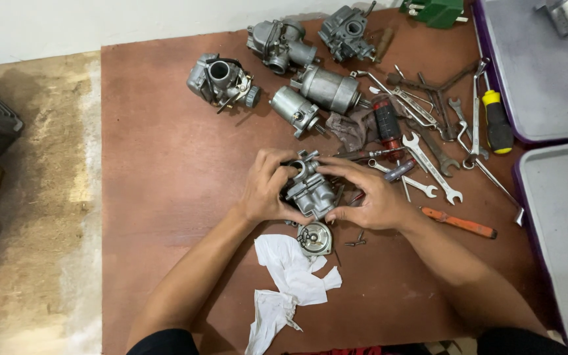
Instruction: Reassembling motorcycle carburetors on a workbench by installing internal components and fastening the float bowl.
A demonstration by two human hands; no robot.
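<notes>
From the head view, both hands cradle a grey metal carburetor [308, 187] just above the middle of the brown bench [165, 164]. The left hand [267, 187] grips its near side while the right hand [369, 197] wraps the far side with fingers laid over the top, which likely steadies the body for close work. The carburetor is cast, dull silver, with a round throat facing up and blocky lugs. Its round cover [315, 238] lies just below on the bench, touching a crumpled white rag [290, 276], with small screws [356, 240] beside it. Wrenches [432, 171] and an orange-handled screwdriver [461, 223] sit near the right hand, within reach. Other carburetors [221, 80] rest farther back.
</notes>
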